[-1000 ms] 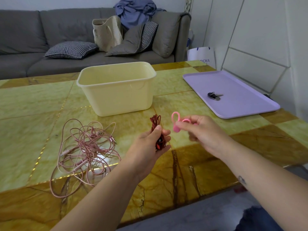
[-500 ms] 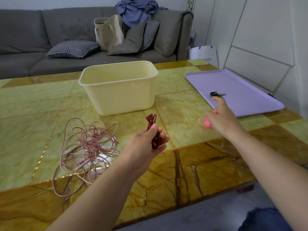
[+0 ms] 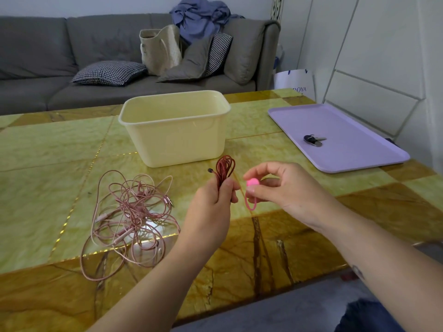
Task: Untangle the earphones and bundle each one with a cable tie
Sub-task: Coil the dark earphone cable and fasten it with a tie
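Note:
My left hand grips a coiled dark red earphone above the table, its loops sticking up past my fingers. Just to its right, my right hand pinches a pink cable tie by its round head, the loop hanging below my thumb. The tie is close to the red coil but apart from it. A tangled heap of pink earphones lies on the table to the left of my left arm.
A cream plastic tub stands behind my hands. A lilac tray at the right holds a bunch of keys. The marble table ends near me; a grey sofa with cushions and a bag sits beyond.
My right hand reached out toward the tray with the pink tie, then came back beside the red coil. My left hand kept hold of the red earphone.

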Demonstrator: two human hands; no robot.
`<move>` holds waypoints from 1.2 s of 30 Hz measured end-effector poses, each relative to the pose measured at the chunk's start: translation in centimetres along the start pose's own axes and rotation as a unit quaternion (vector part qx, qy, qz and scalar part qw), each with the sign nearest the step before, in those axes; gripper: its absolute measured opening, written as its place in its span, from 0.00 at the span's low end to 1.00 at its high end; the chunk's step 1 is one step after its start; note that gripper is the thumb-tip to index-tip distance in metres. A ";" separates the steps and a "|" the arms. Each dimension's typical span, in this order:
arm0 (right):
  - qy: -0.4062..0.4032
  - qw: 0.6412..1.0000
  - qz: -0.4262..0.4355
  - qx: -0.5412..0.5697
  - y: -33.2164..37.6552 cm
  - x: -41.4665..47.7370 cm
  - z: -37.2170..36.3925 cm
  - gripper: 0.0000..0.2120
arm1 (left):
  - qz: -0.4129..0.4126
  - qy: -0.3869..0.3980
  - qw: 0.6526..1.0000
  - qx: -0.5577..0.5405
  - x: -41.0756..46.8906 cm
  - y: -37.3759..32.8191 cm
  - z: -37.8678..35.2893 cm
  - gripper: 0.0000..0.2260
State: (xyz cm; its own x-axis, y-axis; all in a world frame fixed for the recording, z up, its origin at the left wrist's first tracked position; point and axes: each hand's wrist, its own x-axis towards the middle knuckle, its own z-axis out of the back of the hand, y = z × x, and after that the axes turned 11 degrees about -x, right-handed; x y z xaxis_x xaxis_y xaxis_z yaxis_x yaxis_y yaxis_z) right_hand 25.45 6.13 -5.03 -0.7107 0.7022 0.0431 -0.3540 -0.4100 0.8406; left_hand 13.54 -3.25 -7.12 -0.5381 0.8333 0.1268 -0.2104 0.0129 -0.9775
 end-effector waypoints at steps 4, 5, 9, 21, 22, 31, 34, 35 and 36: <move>-0.055 0.997 0.033 -0.032 0.6 0.2 -0.8 0.08 | -0.043 -0.031 0.998 0.023 0.0 -0.3 0.2 0.15; -0.066 0.996 0.038 -0.036 0.7 0.2 -1.0 0.08 | -0.050 -0.033 0.998 0.032 -0.1 -0.3 0.2 0.15; -0.086 0.994 0.053 -0.050 1.2 0.6 -1.7 0.10 | -0.065 -0.048 0.994 0.071 0.1 0.0 0.5 0.14; -0.142 0.980 0.101 -0.095 1.7 1.7 -3.5 0.10 | -0.045 -0.043 0.995 0.074 0.7 0.3 1.4 0.14; -0.143 0.980 0.103 -0.088 1.8 1.7 -3.7 0.10 | -0.022 -0.039 0.998 0.053 0.9 0.4 1.5 0.14; -0.067 0.908 -0.061 0.408 2.6 3.3 -2.6 0.08 | 0.158 -0.075 0.955 -0.239 2.0 0.1 3.0 0.11; 0.034 0.874 -0.152 0.461 2.2 3.6 -2.3 0.09 | 0.099 -0.076 0.982 -0.142 2.6 0.2 3.9 0.14; 0.077 0.882 -0.170 0.433 1.9 3.6 -2.6 0.09 | 0.080 -0.074 0.987 -0.120 2.6 0.2 4.0 0.14; 0.123 0.891 -0.179 0.398 1.7 3.6 -2.9 0.11 | 0.066 -0.072 0.990 -0.099 2.7 0.2 4.1 0.15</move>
State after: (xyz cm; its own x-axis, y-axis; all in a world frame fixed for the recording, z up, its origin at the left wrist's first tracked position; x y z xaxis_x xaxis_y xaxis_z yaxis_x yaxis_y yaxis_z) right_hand 20.51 6.22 -5.00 -0.7848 0.5163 -0.3430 -0.1111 0.4272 0.8973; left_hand 8.72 -3.28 -6.27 -0.6641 0.7476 0.0050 0.0258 0.0296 -0.9992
